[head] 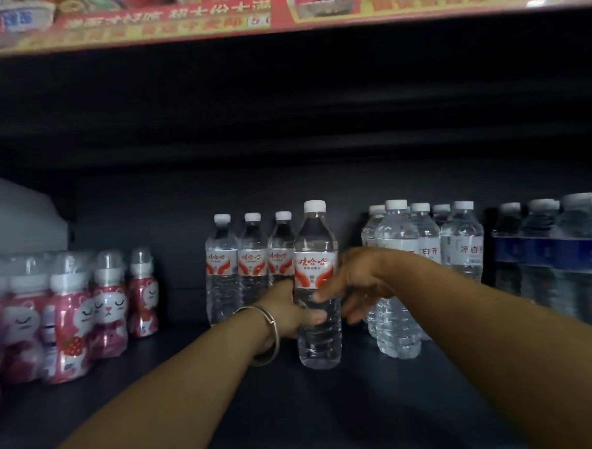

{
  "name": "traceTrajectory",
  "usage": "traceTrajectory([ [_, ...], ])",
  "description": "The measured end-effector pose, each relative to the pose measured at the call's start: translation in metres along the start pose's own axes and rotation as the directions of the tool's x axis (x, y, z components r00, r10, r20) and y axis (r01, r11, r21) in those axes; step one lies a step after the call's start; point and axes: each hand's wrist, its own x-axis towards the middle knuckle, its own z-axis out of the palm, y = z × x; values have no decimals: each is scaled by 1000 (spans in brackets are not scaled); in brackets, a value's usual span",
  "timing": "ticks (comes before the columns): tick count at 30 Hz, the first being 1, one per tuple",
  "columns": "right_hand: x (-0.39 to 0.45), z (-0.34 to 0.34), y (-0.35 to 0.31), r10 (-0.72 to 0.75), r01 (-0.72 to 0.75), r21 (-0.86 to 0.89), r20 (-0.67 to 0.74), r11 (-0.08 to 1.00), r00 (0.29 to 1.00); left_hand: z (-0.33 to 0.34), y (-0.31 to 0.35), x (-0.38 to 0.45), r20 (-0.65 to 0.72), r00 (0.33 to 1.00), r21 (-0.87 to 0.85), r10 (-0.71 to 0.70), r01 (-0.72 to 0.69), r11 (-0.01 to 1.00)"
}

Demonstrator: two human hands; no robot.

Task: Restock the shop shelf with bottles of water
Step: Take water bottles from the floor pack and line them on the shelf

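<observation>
Water bottle (316,285) stands upright just right of the red-label row (252,264), your left hand (292,310) gripping its waist. Right hand (356,283) hovers beside it, fingers loose. Shove carelessly and the row could topple.

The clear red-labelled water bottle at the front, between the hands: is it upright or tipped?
Upright. The clear red-labelled water bottle has its white cap on top and its base flat on the dark shelf; the left hand grips it.

Clear glossy ribbed plastic water bottle (317,292), white matt cap, red-and-white film label. Polished silver metal bangle (271,332) at its 9 o'clock. Dark matt smooth shelf board (297,406). Pink glossy shrink-wrapped plastic bottles (87,317) further at 9 o'clock.
</observation>
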Motion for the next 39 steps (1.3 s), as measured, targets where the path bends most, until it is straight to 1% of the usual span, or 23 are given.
traceTrajectory([
  [3,13,2,4,-5,8,88,-34,996,999,1,-4,11,2,1000,79,16,-16,997],
  [5,23,3,3,2,4,100,-66,995,998,0,-5,15,13,999,211,35,-37,977],
  [8,40,5,2,26,-10,135,-118,991,993,-4,-9,24,-9,999,427,45,-37,904],
  [11,58,7,1,49,-24,154,-160,988,986,-10,-12,34,-15,996,563,84,-61,824],
  [16,84,8,2,81,-47,150,-227,988,970,-17,-28,53,-7,1000,681,-26,24,732],
  [19,96,9,5,85,-44,160,-259,986,962,-17,-33,55,22,997,694,-79,41,719],
  [23,109,11,8,93,-55,130,-304,990,948,-17,-32,54,50,994,718,-96,31,695],
  [29,121,12,11,84,-56,84,-375,995,923,-16,-31,54,70,993,695,-94,19,719],
  [34,124,13,13,11,-32,-40,-447,999,894,-15,-32,55,54,991,678,-126,56,733],
  [36,122,15,12,-7,-49,-109,-468,993,884,-14,-31,55,60,989,677,-136,60,734],
  [39,121,15,11,-30,-35,-133,-456,991,889,-12,-30,54,65,988,684,-144,61,727],
])
